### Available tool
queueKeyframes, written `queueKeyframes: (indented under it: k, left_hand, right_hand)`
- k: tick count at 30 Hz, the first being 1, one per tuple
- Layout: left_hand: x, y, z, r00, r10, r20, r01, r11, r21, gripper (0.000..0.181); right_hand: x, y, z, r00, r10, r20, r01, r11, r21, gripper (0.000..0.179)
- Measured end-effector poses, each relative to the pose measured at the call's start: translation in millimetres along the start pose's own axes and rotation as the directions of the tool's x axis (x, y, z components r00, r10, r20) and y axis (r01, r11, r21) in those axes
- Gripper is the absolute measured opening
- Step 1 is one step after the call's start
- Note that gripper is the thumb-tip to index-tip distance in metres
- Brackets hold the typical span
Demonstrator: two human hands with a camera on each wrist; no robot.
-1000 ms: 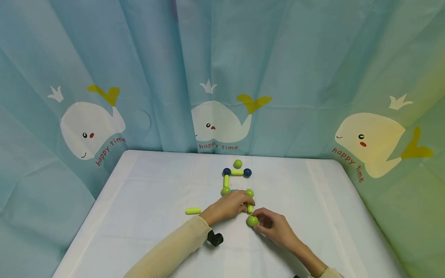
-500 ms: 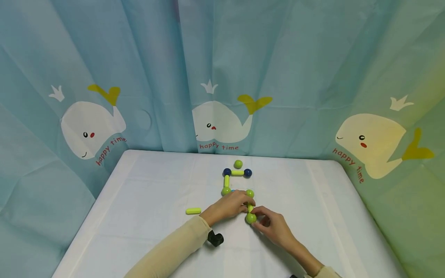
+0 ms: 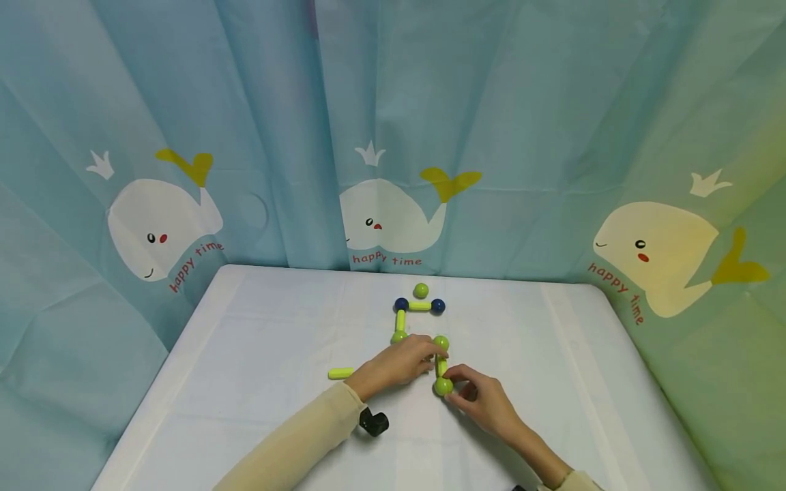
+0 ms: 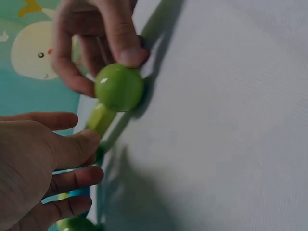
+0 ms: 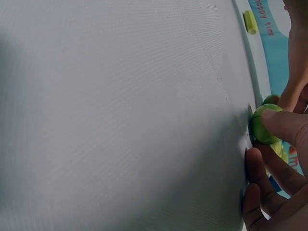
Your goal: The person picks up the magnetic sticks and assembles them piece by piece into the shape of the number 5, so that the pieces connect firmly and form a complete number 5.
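Note:
My right hand (image 3: 488, 402) pinches a green ball (image 3: 443, 387) between thumb and fingers at the near end of a yellow-green rod (image 3: 441, 366). The rod's far end meets another green ball (image 3: 441, 343). Beside the rod is my left hand (image 3: 399, 361), its fingers spread and loose; in the left wrist view its thumb (image 4: 79, 144) overlaps the rod, and I cannot tell if they touch. Beyond, a green ball (image 3: 399, 337), a rod (image 3: 400, 320), a dark blue ball (image 3: 401, 304), a rod (image 3: 420, 306) and a second dark blue ball (image 3: 438, 306) are joined. The left hand hides a blue piece.
A loose green ball (image 3: 421, 290) lies behind the joined pieces. One loose yellow-green rod (image 3: 340, 374) sits left of the left wrist. The white table (image 3: 245, 382) backs onto a whale-print curtain (image 3: 540, 136). A black device (image 3: 374, 423) is at the left wrist.
My right hand has brought its green ball up against the rod's near end. The left hand's fingers have loosened from the rod and shifted slightly left.

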State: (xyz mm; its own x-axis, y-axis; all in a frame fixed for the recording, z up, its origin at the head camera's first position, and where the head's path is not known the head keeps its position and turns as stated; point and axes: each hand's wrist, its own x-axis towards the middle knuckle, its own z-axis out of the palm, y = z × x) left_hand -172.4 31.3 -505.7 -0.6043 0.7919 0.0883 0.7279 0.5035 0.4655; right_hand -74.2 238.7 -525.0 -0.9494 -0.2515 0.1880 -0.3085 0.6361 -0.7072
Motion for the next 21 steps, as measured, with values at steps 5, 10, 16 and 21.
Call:
queueKeyframes:
  k: [5, 10, 16, 21]
  left_hand:
    - [-13.9, -4.7, -16.8, 0.999, -0.020, -0.032, 0.020, 1.000, 0.000, 0.033]
    - [-32.6, -13.4, -33.2, 0.996, -0.059, -0.070, 0.056, 0.998, -0.043, 0.032]
    - [-59.2, -28.9, -47.6, 0.986, -0.120, -0.112, 0.113, 0.991, -0.065, 0.035]
    - [-82.2, -43.7, -54.8, 0.979, -0.165, -0.121, 0.159, 0.986, -0.058, 0.038]
  right_hand:
    - [0.9, 0.8, -1.0, 1.000, 0.017, 0.026, -0.017, 1.000, 0.003, 0.035]
    - [2.4, 1.7, -2.4, 0.999, 0.021, 0.048, -0.021, 1.000, -0.002, 0.034]
    - [3.9, 2.7, -3.7, 0.997, 0.027, 0.066, -0.027, 1.000, -0.002, 0.034]
    - [4.4, 2.8, -4.6, 0.996, 0.039, 0.081, -0.039, 0.999, 0.001, 0.033]
